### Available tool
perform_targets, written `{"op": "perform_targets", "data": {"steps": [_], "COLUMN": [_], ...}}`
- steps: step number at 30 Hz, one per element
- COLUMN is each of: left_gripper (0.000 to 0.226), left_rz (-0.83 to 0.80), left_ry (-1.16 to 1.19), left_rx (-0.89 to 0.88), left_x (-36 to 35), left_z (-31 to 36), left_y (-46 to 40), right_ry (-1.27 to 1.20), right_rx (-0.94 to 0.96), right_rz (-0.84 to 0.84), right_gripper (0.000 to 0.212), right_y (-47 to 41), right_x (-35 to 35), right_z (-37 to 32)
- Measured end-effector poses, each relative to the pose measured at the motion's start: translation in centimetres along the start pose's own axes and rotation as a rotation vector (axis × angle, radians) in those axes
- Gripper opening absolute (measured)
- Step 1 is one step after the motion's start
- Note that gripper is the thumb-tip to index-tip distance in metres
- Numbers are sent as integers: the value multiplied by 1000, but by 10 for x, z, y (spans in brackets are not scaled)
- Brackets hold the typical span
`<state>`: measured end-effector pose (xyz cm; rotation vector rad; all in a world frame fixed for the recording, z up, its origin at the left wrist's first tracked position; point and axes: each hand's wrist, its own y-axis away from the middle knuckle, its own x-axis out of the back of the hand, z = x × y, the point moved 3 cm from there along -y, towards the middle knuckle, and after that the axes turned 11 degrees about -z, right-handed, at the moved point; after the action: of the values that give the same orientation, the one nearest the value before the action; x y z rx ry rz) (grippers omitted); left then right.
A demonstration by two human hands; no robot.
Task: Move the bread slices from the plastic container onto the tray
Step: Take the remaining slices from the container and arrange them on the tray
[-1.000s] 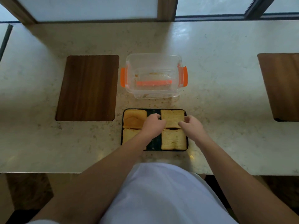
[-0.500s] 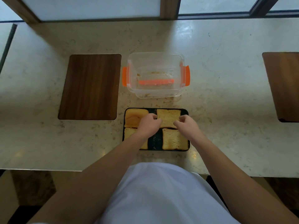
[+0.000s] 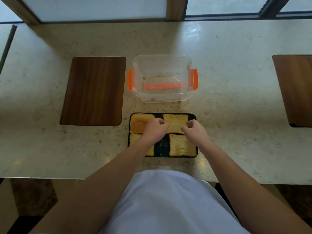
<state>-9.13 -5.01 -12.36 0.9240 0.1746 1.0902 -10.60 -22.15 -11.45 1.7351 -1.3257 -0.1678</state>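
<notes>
A black tray (image 3: 161, 148) lies at the counter's near edge with several bread slices on it. A rounded crust piece (image 3: 139, 121) is at its far left and a slice (image 3: 135, 138) at its near left, partly under my left forearm. Another slice (image 3: 180, 146) lies at the near right. My left hand (image 3: 154, 130) pinches the left edge of the far right slice (image 3: 175, 123), and my right hand (image 3: 194, 130) curls on its right edge. The clear plastic container (image 3: 162, 97) with orange clips stands just beyond the tray and holds only crumbs.
A dark wooden board (image 3: 93, 90) lies to the left of the container, and a second board (image 3: 295, 88) sits at the far right. Crumbs dot the counter between container and tray. A window frame runs along the back.
The far right slice has slid a little to the left on the tray between my two hands. Both hands stay at its edges.
</notes>
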Motion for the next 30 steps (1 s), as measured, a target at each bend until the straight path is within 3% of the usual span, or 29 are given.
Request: {"op": "perform_targets", "data": {"steps": [20,24,27,30], "left_gripper": [50,39,12,9], "left_rz": [-74,-140,-182,-185], "left_ry": [27,58,54,70], "left_rx": [-6,55,63,82], "left_x": [-11,-21,-32,-37], "left_z": [10,-9,-19,-22], "left_y": [16,31,38,40], "right_ry": [-27,-17,-5,-7], "right_rx": [0,-32,-44,-40], "right_rz": [27,-3,8,2], "right_gripper": [46,45,43,44], "right_y": [12,29,35,36], "right_x": [15,11,8,3], "right_z": [15,38,48,48]}}
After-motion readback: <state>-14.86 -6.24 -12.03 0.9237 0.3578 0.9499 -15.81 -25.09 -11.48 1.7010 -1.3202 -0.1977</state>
